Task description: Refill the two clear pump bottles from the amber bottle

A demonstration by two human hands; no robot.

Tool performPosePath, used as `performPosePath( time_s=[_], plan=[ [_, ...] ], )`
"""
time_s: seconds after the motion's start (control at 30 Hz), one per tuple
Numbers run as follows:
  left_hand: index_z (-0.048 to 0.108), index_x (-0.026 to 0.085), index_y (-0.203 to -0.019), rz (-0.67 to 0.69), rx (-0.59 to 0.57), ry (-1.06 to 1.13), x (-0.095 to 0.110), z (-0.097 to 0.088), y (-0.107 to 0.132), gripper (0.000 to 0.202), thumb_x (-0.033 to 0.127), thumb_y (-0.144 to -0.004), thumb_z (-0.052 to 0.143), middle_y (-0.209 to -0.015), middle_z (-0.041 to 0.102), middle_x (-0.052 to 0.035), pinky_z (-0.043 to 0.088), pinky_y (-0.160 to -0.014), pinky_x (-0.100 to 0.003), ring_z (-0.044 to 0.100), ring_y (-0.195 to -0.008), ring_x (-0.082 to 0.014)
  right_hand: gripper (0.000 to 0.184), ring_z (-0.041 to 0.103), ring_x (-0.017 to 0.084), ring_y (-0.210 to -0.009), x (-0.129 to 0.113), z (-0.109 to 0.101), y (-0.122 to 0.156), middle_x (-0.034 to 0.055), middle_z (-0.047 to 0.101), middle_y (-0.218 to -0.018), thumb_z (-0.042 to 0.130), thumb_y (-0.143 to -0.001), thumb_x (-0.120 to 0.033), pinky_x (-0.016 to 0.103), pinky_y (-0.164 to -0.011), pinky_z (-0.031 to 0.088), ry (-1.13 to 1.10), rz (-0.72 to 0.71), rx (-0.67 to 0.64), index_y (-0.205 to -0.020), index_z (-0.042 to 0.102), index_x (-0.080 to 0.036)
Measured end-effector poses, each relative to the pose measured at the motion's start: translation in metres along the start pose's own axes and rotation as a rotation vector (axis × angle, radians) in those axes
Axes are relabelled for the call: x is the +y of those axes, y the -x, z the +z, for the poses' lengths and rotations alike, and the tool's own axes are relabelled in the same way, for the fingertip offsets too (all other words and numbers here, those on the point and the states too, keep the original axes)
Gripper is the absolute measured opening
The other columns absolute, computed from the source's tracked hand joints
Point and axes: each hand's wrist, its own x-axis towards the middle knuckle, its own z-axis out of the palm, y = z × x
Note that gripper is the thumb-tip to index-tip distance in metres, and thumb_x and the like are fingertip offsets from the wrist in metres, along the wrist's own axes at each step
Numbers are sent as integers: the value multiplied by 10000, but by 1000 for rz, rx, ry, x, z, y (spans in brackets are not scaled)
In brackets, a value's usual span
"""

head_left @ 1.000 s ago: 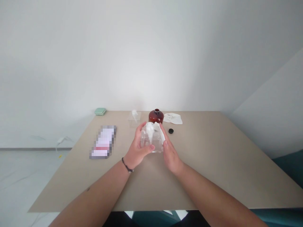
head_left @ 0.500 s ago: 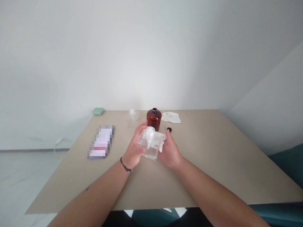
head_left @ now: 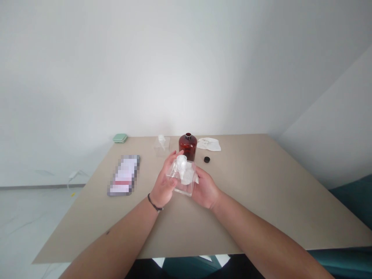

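My left hand [head_left: 165, 186] is closed round the left side of a clear square bottle [head_left: 181, 186], which is tilted. A white top [head_left: 181, 159] sits on the bottle, with a white stem-like part running down from it. On the bottle's right side, my right hand [head_left: 205, 189] presses a crumpled white tissue [head_left: 196, 179] against it, its fingers partly hidden behind the bottle. Just beyond my hands stands a brown bottle [head_left: 187, 146] with an uncapped neck. A black cap [head_left: 207, 159] lies to its right.
A second clear square container [head_left: 162, 147] with a white top stands at the back. Beside the brown bottle a used white tissue [head_left: 209, 144] lies flat. A phone [head_left: 124, 175], its screen blurred, rests on the left of the table [head_left: 261, 186]. A green case [head_left: 120, 138] sits at the back-left corner.
My right hand has shifted left and partly behind the clear bottle, taking the tissue with it, so the black cap now shows fully. My left hand keeps its hold.
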Motion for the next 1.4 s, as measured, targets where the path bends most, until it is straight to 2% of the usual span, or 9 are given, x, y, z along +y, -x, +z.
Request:
performPosePath(
  time_s=[0.17, 0.33, 0.5, 0.7, 0.87, 1.07, 1.17, 1.27, 1.4],
  plan=[
    [483, 251, -1379, 46, -33, -2, -4, -1, 2, 785, 679, -767, 725, -1316, 625, -135, 544, -968, -472, 647, -1149, -330, 342, 720, 165, -918, 1, 4, 1, 7, 786, -1011, 417, -1027, -392, 290, -839, 551, -55, 0, 14, -1157, 685, -225],
    [437, 245, -1412, 183, -21, -257, -10, -5, 2, 797, 668, -792, 705, -1372, 539, -141, 484, -1042, -458, 586, -1208, -325, 462, 707, 160, -910, 2, 5, 3, 6, 773, -1037, 335, -1040, -522, 284, -807, 539, -141, 16, 17, -1168, 673, -235],
    [389, 210, -1433, 131, 41, -514, -14, -12, -2, 909, 646, -731, 769, -1347, 489, -147, 399, -1113, -505, 505, -1289, -364, 543, 708, 170, -954, 2, 0, 4, 41, 764, -1107, 280, -1040, -569, 303, -867, 524, -124, 73, 60, -1212, 654, -215],
    [362, 223, -1440, 110, 80, -596, -11, -19, -7, 884, 593, -749, 772, -1344, 499, -146, 397, -1100, -516, 509, -1283, -362, 646, 725, 195, -931, 3, -2, 4, 60, 774, -1099, 236, -1016, -657, 354, -910, 529, 9, 153, 50, -1263, 641, -217],
    [365, 226, -1431, 137, 79, -638, -8, -20, -8, 859, 572, -756, 769, -1336, 506, -146, 397, -1095, -521, 522, -1263, -354, 625, 737, 179, -842, 0, -2, 3, 72, 779, -1078, 258, -1029, -630, 340, -856, 554, 109, 161, 80, -1260, 650, -201],
    [422, 224, -1395, 198, 101, -738, -4, -20, -12, 854, 587, -718, 796, -1325, 519, -140, 405, -1084, -506, 513, -1248, -347, 557, 738, 163, -785, -2, -6, 0, 74, 783, -1060, 319, -1040, -579, 319, -810, 571, 172, 110, 113, -1212, 678, -189],
    [429, 221, -1392, 212, 117, -785, -1, -22, -13, 825, 580, -739, 783, -1316, 544, -138, 405, -1081, -508, 521, -1240, -345, 530, 742, 162, -764, -2, -7, 1, 85, 795, -947, 327, -1056, -519, 315, -840, 569, 205, 101, 118, -1127, 705, -154],
    [414, 219, -1401, 228, 140, -808, 1, -24, -14, 811, 575, -763, 767, -1310, 556, -138, 420, -1073, -503, 542, -1228, -338, 559, 747, 164, -722, -6, -7, 2, 98, 789, -820, 299, -1069, -474, 311, -868, 566, 246, 136, 121, -1023, 725, -114],
    [397, 201, -1410, 282, 190, -828, 2, -27, -14, 812, 602, -788, 732, -1307, 558, -151, 434, -1068, -501, 566, -1209, -333, 653, 748, 167, -679, -12, -6, 5, 103, 778, -756, 266, -1063, -516, 294, -817, 579, 251, 202, 125, -915, 740, -92]
  ],
)
